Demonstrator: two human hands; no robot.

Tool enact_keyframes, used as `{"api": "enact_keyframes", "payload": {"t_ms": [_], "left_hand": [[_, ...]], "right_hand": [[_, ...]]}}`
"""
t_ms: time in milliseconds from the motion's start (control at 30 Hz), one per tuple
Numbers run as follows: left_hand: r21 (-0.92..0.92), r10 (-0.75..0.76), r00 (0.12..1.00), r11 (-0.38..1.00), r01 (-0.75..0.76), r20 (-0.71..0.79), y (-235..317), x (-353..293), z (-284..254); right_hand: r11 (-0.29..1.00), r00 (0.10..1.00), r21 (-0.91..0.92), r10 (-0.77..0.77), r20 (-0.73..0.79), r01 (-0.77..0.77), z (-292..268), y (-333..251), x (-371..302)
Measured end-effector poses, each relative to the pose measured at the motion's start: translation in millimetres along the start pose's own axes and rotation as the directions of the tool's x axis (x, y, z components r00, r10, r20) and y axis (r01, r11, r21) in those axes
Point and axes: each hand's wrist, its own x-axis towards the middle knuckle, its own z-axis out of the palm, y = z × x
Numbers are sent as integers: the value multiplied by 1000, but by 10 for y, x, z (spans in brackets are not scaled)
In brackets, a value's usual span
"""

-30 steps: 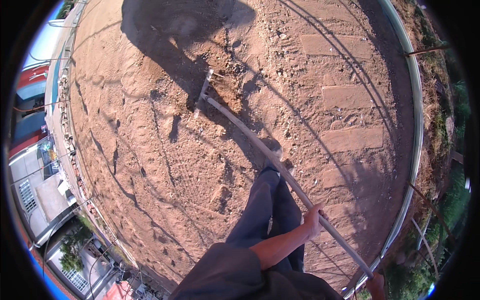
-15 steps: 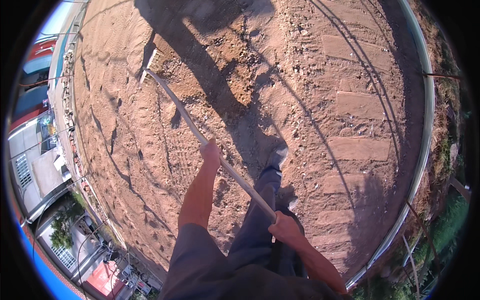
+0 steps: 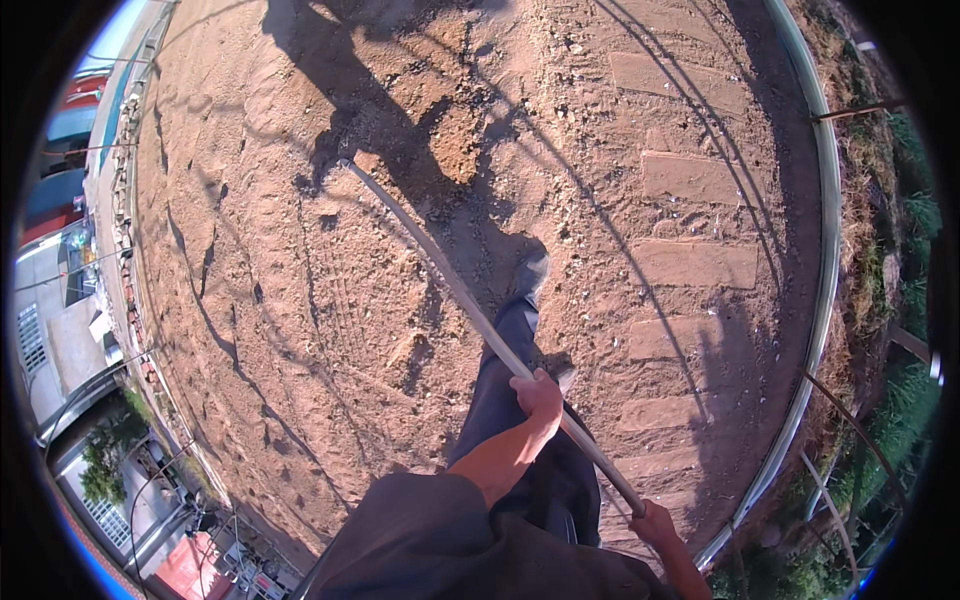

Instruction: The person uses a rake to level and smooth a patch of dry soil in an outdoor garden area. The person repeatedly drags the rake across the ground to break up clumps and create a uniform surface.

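Note:
Both my hands grip the long wooden handle of a rake (image 3: pixel 437 262), which slants from the lower right to the upper left over bare reddish soil (image 3: pixel 270 290). My left hand (image 3: pixel 541 394) is wrapped round the shaft about midway, in front of my leg. Lower down, my right hand (image 3: pixel 655 524) closes round the shaft near its end. The rake's head rests at the far end among dark shadow, where its tines are hard to make out. Around it lies loose, clumpy earth (image 3: pixel 457 145), more orange than the rest.
My shoe (image 3: pixel 533 272) stands on the soil just right of the shaft. Flat rectangular slabs (image 3: pixel 697 264) lie partly in the dirt on the right. A pale curved rail (image 3: pixel 826 230) edges the ground there, with green plants (image 3: pixel 900 430) beyond. Buildings and stones line the left edge.
The rake has come back toward me, its head moving nearer and slightly right into shadow. Both hands have shifted down and to the right, still gripping the handle.

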Motion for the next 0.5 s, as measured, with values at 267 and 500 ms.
{"api": "enact_keyframes", "payload": {"t_ms": [267,500], "left_hand": [[222,-185,947,967,128,262,-1779,-1233,287],[-222,-368,604,696,683,707,-2379,-1000,169]], "right_hand": [[979,966,-77,172,-193,-190,446,1570,-1221],[913,948,-380,20,-318,-147,1046,2053,-2118]]}}
